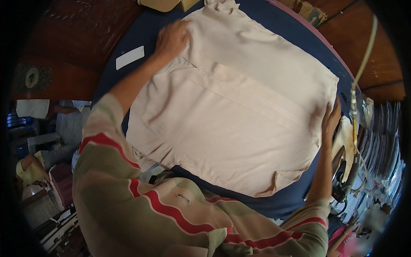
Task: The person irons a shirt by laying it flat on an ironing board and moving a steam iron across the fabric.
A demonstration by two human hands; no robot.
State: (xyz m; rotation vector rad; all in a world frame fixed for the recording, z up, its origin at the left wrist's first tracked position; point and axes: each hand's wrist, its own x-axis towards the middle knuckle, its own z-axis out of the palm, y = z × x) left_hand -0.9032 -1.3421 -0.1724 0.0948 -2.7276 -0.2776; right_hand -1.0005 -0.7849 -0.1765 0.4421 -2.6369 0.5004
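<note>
A beige shirt (222,132) lies spread over a dark blue padded table (124,43), its button placket running across the middle from upper left to lower right. Some wrinkles show along its near edge, and a fold stands out at the near right corner. At the far left edge of the cloth, my left hand (173,39) rests with its fingers reaching onto the fabric. My right hand (332,120) lies along the right edge, fingers stretched out against the cloth. Part of each hand's underside is hidden.
A white card (130,58) lies left of the shirt, and a cardboard box (162,4) sits at the far edge. On the right are a black iron (342,184) and a hanging hose (353,98). Bagged grey garments (383,145) stand beyond. People work at the left.
</note>
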